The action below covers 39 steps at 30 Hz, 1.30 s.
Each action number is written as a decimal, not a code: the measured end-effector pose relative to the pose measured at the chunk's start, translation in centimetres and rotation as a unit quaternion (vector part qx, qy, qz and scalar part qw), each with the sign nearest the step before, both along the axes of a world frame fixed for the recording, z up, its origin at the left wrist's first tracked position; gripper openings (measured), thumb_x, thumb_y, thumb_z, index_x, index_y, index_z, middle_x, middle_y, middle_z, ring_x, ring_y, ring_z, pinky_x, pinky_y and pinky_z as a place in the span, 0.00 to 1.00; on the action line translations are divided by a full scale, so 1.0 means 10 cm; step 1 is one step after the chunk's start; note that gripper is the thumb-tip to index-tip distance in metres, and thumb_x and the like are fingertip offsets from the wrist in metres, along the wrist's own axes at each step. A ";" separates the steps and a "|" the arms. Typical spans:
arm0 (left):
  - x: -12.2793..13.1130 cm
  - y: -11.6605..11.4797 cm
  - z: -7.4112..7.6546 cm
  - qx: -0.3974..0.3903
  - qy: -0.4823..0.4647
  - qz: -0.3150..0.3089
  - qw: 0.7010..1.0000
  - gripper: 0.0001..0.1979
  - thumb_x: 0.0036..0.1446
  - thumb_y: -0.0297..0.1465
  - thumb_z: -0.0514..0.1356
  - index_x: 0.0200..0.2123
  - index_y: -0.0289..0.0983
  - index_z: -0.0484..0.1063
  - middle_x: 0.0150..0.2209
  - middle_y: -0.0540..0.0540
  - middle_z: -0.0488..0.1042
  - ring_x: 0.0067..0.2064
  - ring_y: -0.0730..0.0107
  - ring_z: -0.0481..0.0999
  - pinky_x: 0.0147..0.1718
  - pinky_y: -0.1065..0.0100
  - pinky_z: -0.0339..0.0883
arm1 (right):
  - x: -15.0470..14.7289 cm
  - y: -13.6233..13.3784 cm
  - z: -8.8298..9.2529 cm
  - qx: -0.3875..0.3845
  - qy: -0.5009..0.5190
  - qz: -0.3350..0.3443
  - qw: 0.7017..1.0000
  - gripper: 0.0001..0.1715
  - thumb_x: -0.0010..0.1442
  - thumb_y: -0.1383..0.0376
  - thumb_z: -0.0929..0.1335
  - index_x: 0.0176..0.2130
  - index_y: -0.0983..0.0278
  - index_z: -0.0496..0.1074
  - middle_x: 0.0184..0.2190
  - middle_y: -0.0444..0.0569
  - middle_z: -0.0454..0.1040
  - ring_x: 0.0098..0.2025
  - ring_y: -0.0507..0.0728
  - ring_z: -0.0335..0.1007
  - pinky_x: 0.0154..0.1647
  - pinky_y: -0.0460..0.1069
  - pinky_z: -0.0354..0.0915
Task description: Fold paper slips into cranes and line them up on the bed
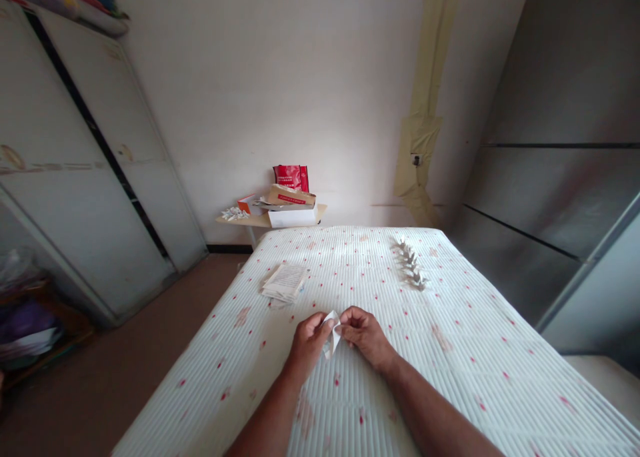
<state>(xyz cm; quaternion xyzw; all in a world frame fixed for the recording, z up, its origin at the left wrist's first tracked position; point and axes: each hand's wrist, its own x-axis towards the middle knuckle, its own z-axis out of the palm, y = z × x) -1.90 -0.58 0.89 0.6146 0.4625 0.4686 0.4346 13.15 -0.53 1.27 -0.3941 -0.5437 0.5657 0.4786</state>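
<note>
A small folded piece of paper [331, 333], whitish and pointed at its lower end, is held between my two hands above the bed. My left hand [309, 340] pinches its left side with thumb and fingers. On the other side, my right hand [364, 335] grips the paper's right edge, fingers curled and thumb pressed in. Beyond my left hand lies a stack of printed paper sheets [285, 282]. Several folded paper figures [411, 265] stand in a row farther off to the right.
The bed [240, 377] has a ribbed white cover with red dots. Behind it a small table [255, 220] bears boxes [293, 215] and a red bag [291, 177]. A wardrobe [95, 170] stands left; a grey refrigerator-like cabinet [555, 190] stands right.
</note>
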 end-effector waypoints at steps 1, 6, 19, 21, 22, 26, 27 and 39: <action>0.00 0.00 0.01 0.000 -0.001 -0.004 1.000 0.14 0.52 0.39 0.55 0.24 0.34 0.67 0.20 0.53 0.62 0.24 0.77 0.61 0.23 0.76 0.55 | 0.00 0.00 0.00 -0.001 -0.003 -0.002 1.000 0.19 0.43 0.56 0.72 0.25 0.64 0.62 0.15 0.35 0.57 0.17 0.45 0.48 0.19 0.43 0.47; -0.01 -0.01 0.07 -0.021 -0.031 -0.039 0.999 0.13 0.45 0.37 0.60 0.30 0.32 0.71 0.24 0.51 0.68 0.26 0.75 0.65 0.26 0.75 0.58 | 0.00 0.00 0.00 0.006 -0.010 -0.016 1.000 0.19 0.43 0.56 0.72 0.23 0.64 0.61 0.15 0.34 0.56 0.18 0.45 0.46 0.19 0.43 0.44; -0.01 0.02 0.01 -0.044 -0.036 -0.034 0.998 0.11 0.39 0.29 0.61 0.31 0.32 0.71 0.23 0.51 0.68 0.25 0.76 0.64 0.25 0.75 0.57 | 0.02 0.01 0.02 -0.003 0.020 0.018 1.000 0.15 0.39 0.59 0.74 0.24 0.65 0.68 0.19 0.38 0.65 0.21 0.46 0.56 0.24 0.44 0.53; -0.01 0.02 0.01 -0.041 -0.031 -0.039 0.998 0.10 0.40 0.29 0.61 0.30 0.32 0.71 0.23 0.51 0.68 0.25 0.75 0.65 0.25 0.75 0.57 | 0.03 0.01 0.01 0.001 0.017 0.019 1.000 0.14 0.40 0.60 0.73 0.24 0.65 0.69 0.20 0.39 0.67 0.22 0.47 0.58 0.26 0.44 0.54; -0.01 0.02 0.01 -0.039 -0.027 -0.043 0.998 0.10 0.40 0.29 0.61 0.30 0.32 0.72 0.23 0.50 0.69 0.26 0.75 0.66 0.26 0.75 0.58 | 0.03 0.01 0.00 0.002 0.016 0.017 1.000 0.13 0.40 0.60 0.73 0.24 0.65 0.69 0.20 0.39 0.67 0.22 0.47 0.58 0.26 0.44 0.55; 0.01 0.00 0.05 -0.028 -0.007 -0.055 0.998 0.12 0.40 0.27 0.59 0.33 0.32 0.73 0.28 0.48 0.72 0.29 0.72 0.68 0.30 0.73 0.61 | 0.03 0.00 0.00 0.009 0.004 -0.007 1.000 0.11 0.41 0.62 0.72 0.23 0.66 0.68 0.18 0.39 0.65 0.21 0.47 0.57 0.25 0.44 0.55; 0.01 -0.01 0.06 -0.028 -0.003 -0.055 0.998 0.12 0.40 0.27 0.59 0.33 0.32 0.73 0.28 0.48 0.72 0.29 0.72 0.68 0.29 0.73 0.60 | 0.03 0.00 0.01 0.013 -0.005 -0.013 1.000 0.11 0.41 0.62 0.72 0.22 0.65 0.67 0.18 0.38 0.65 0.21 0.47 0.57 0.25 0.44 0.55; 0.03 -0.01 0.03 -0.033 0.042 -0.061 0.997 0.12 0.40 0.26 0.56 0.32 0.32 0.73 0.23 0.52 0.68 0.25 0.76 0.64 0.25 0.75 0.57 | 0.00 -0.01 0.01 0.068 -0.056 -0.048 0.995 0.11 0.42 0.61 0.71 0.21 0.65 0.67 0.18 0.39 0.62 0.22 0.47 0.56 0.24 0.44 0.54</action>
